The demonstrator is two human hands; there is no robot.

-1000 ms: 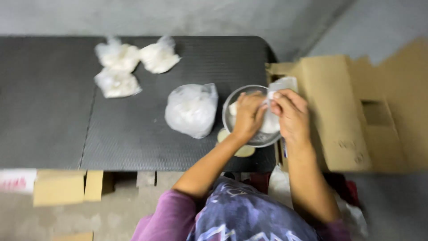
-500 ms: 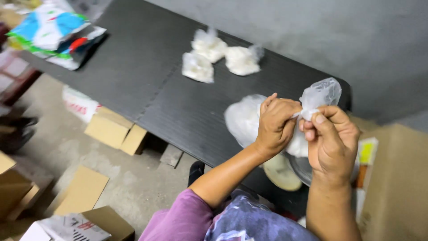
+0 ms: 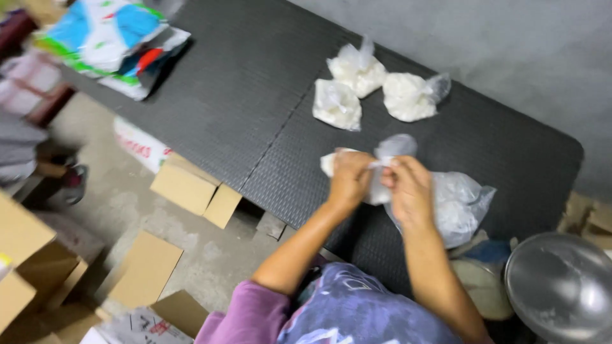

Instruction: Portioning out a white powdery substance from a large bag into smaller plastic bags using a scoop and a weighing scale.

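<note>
I'm mid-tie: my left hand (image 3: 349, 179) and right hand (image 3: 408, 191) both pinch the neck of the small bag (image 3: 382, 167) over the table (image 3: 255, 114); next needs a snug knot.

Thin, glossy clear plastic is seen on the small bag (image 3: 382, 172); matt ribbed black plastic forms the table (image 3: 242, 108); dull metal, the bowl (image 3: 561, 286).

Three tied bags (image 3: 373, 89) lie on the far part of the surface (image 3: 242, 108). Nearer, both hands hold a small bag (image 3: 382, 172), with a large bag (image 3: 459, 204) just right of it. A metal bowl (image 3: 561, 286) sits near right; cardboard boxes (image 3: 191, 188) lie on the floor, left.
</note>
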